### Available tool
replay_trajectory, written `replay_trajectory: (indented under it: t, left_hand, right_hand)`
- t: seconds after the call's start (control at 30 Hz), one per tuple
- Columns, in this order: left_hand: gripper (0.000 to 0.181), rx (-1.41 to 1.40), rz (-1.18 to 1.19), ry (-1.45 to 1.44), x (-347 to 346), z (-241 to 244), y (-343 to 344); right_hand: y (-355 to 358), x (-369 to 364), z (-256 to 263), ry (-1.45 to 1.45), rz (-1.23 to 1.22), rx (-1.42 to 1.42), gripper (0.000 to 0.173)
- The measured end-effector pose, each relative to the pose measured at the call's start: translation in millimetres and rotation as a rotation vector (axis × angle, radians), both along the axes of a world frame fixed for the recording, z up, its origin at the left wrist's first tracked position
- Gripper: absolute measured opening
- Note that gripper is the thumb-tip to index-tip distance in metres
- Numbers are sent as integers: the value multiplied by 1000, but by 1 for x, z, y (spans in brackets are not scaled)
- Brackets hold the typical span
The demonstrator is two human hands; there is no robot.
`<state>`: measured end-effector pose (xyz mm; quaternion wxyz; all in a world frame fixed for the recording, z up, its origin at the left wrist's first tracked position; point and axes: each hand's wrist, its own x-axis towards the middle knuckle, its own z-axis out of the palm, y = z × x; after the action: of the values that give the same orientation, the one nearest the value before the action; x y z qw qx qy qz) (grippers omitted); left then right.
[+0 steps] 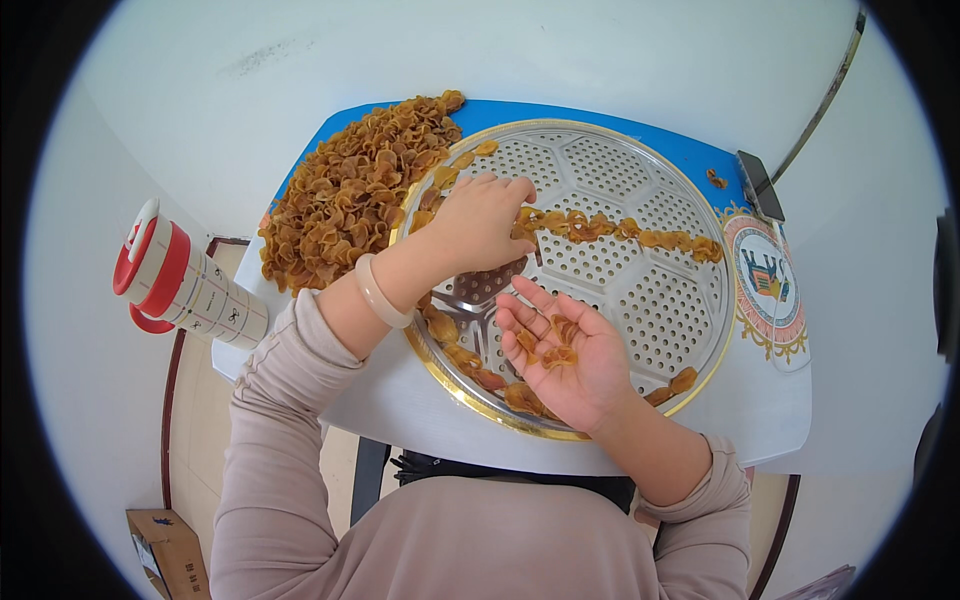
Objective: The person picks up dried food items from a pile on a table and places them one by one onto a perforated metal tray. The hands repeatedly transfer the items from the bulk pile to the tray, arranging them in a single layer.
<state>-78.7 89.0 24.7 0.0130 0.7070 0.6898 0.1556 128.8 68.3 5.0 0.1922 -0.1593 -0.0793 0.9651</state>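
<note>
A round perforated metal steamer tray (664, 322) with a gold-coloured rim lies before me. Amber-brown dried slices form a row (589, 227) across it, and more follow its left and lower edge. Palm down, my left hand (480, 221) hovers over the left end of that row, thumb and index finger apart; its other fingertips are partly hidden. My right hand (570, 360) is palm up above the lower part of the tray, with three loose slices (559, 355) in its cupped palm. A large heap of the same slices (352, 187) rests left of the tray.
A white and red tumbler (202, 285) stands at the table's left edge. On the right, a phone (760, 186) leans near the wall, with a few slice pieces (716, 178) beside it. A cardboard box (171, 551) sits on the floor at lower left.
</note>
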Motion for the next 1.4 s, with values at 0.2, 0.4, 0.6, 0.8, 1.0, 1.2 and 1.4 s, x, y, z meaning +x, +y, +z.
replay_trajectory:
  t: [0.2,0.4,0.6,0.8,1.0,1.2,1.4]
  left_hand:
    - [49,9,-19,-10,-2,-2,0]
    - [44,28,-23,-37,-1,-5,-1]
    - [40,-34,-62,-156,2,0,-4]
    - [35,-153,-94,-354,3,0,-6]
    - [33,-177,-158,-340,7,2,-13]
    - [31,90,-385,-231,11,-7,0]
    - [23,-127,-346,-217,21,-2,7]
  right_hand:
    - [0,0,-1,9,0,3,43]
    - [-1,0,1,-16,-8,3,43]
    - [0,1,-4,27,5,16,43]
    - [0,0,-4,25,6,13,42]
    - [-2,0,0,5,24,-12,41]
    - [-3,0,1,-43,155,-16,40]
    - [2,4,-8,88,263,-34,39]
